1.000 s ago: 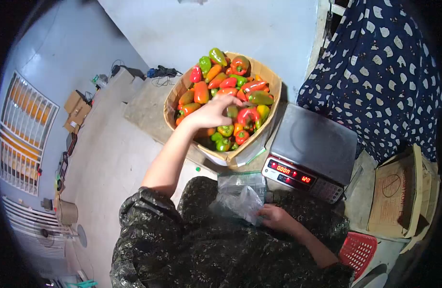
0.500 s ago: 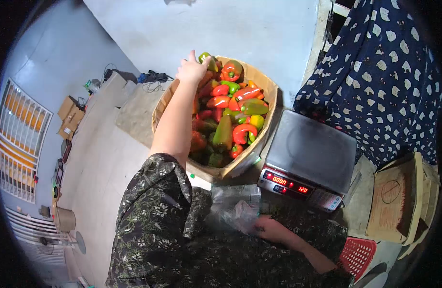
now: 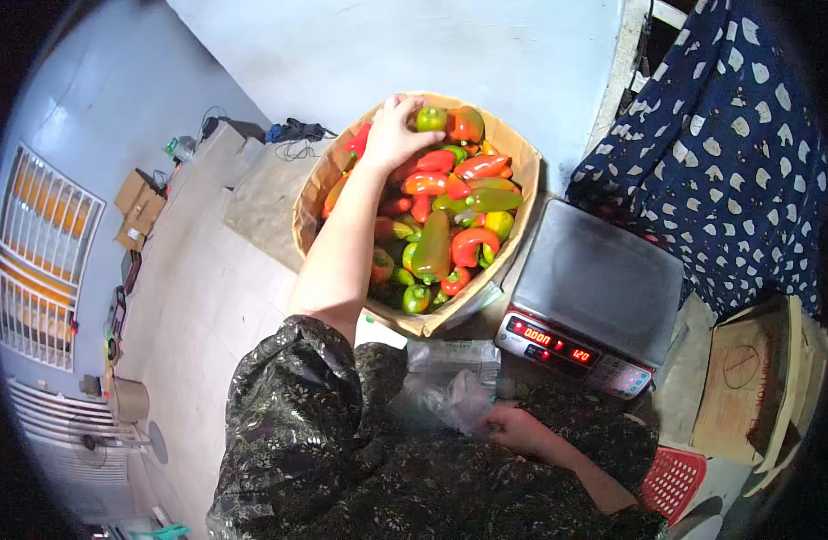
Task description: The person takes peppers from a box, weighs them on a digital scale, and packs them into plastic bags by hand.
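My left hand (image 3: 396, 135) is at the far rim of a paper-lined basket (image 3: 529, 171) full of peppers. Its thumb and fingers curve around a green pepper (image 3: 430, 119), seen end-on beside a red-and-green pepper (image 3: 465, 125). Red, orange and green peppers fill the basket, with a long green one (image 3: 432, 247) near the middle. Low in front of my body, my right hand (image 3: 517, 427) pinches a crumpled clear plastic bag (image 3: 468, 400). More clear plastic bags (image 3: 452, 356) lie beside it, near the basket's base.
A digital scale (image 3: 598, 274) with lit red digits stands right of the basket. Beyond it hang a dark blue patterned cloth (image 3: 702, 162), a cardboard box (image 3: 738, 382) and a red perforated plastic item (image 3: 673, 481). Another carton (image 3: 139, 211) and a fan (image 3: 94, 445) are at the left.
My left hand went from the basket's middle to its far rim, where its spread fingers have closed around the green pepper. My right hand stays on the plastic bag.
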Action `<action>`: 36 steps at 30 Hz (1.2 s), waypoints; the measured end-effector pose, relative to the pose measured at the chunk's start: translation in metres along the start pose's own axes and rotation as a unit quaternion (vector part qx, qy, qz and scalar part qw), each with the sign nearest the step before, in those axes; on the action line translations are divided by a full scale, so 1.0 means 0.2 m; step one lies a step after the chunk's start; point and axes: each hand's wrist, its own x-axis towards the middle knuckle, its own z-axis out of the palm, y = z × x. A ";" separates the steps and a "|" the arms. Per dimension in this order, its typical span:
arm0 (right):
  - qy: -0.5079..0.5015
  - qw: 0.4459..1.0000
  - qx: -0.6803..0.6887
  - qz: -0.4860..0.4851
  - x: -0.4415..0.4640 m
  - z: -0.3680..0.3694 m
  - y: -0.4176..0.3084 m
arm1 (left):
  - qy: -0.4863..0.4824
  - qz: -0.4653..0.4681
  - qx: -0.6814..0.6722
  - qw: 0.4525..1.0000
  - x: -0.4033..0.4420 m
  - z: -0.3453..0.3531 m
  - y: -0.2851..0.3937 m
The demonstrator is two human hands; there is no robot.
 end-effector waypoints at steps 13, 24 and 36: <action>0.023 0.999 0.026 0.022 0.00 -0.01 -0.02 | -0.282 0.100 -0.097 0.949 -0.06 0.07 0.41; 0.014 0.997 0.070 0.043 0.01 0.01 0.04 | -0.436 0.087 -0.072 0.893 -0.05 -0.02 0.42; 0.028 0.994 0.089 0.062 0.01 0.02 0.03 | -0.471 0.075 0.057 0.877 -0.10 -0.05 0.56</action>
